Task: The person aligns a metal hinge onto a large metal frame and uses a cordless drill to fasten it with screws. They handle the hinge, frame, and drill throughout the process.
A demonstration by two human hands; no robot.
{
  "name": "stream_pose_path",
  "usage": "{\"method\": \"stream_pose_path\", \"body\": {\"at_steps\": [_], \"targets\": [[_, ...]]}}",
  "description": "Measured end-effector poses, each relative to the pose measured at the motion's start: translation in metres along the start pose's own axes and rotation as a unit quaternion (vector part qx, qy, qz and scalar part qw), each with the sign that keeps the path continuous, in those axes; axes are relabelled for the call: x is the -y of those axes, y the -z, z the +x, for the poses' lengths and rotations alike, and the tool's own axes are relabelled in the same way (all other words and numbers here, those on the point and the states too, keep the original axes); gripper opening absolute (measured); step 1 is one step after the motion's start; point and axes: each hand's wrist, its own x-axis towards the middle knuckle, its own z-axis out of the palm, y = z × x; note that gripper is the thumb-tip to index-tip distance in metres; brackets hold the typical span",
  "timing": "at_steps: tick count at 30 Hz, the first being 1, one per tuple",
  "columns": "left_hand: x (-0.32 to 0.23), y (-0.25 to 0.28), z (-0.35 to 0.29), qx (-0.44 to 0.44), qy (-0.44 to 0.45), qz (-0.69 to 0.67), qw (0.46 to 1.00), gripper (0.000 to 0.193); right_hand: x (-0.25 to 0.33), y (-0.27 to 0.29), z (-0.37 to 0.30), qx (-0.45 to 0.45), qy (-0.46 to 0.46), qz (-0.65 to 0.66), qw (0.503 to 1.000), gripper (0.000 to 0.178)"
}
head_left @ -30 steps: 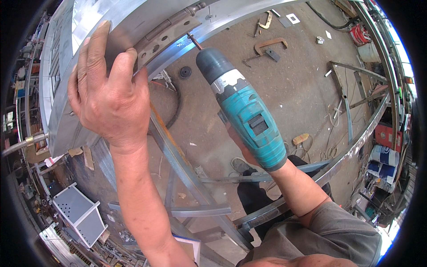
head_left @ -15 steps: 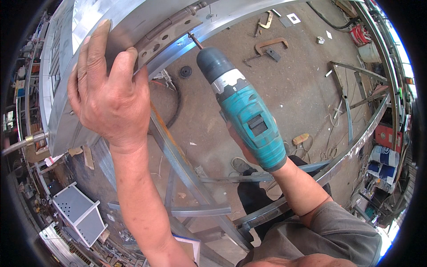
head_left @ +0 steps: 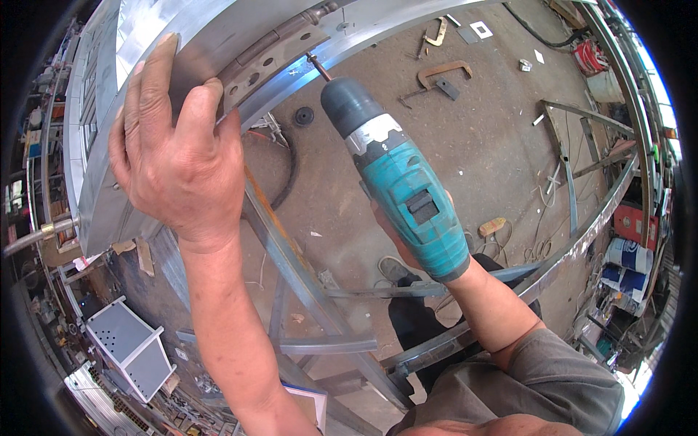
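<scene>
My right hand (head_left: 396,236) is wrapped around the grip of a teal and black cordless drill (head_left: 411,196), most of its fingers hidden beneath the body. The drill points up and left. Its slim bit (head_left: 318,66) meets the metal by a lit patch on the frame edge, beside a hinge strip (head_left: 254,78) with several round holes. My left hand (head_left: 178,145) lies on the grey metal panel (head_left: 211,40) left of the strip, fingers stretched and spread. Its thumb tip is tucked out of sight near the panel's edge.
Below runs a frame of steel bars (head_left: 313,291). On the floor lie a rusty C-clamp (head_left: 443,71), a second clamp (head_left: 436,33) and a black disc (head_left: 304,116). A grey perforated metal box (head_left: 127,349) stands at lower left; a white bucket (head_left: 603,87) is at far right.
The drill's rear has tipped very slightly, its bit staying at the same spot. My left hand has barely shifted on the panel.
</scene>
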Motion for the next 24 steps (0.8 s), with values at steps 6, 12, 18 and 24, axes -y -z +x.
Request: {"method": "stream_pose_path", "body": {"at_steps": [6, 12, 18, 24], "targets": [[0.000, -0.001, -0.002, 0.001, 0.002, 0.004, 1.000, 0.023, -0.019, 0.001, -0.014, 0.106, -0.039, 0.077, 0.991, 0.043], [0.001, -0.002, -0.003, -0.002, 0.002, -0.005, 1.000, 0.024, -0.031, 0.003, -0.021, 0.128, -0.095, 0.194, 0.968, 0.048], [0.001, -0.002, -0.003, 0.004, 0.006, 0.004, 1.000, 0.024, -0.012, 0.006, -0.012, 0.123, -0.075, -0.047, 0.988, 0.044], [0.002, -0.002, -0.004, 0.003, 0.004, -0.003, 1.000, 0.024, 0.007, 0.013, -0.001, 0.128, -0.124, -0.066, 0.982, 0.042]]}}
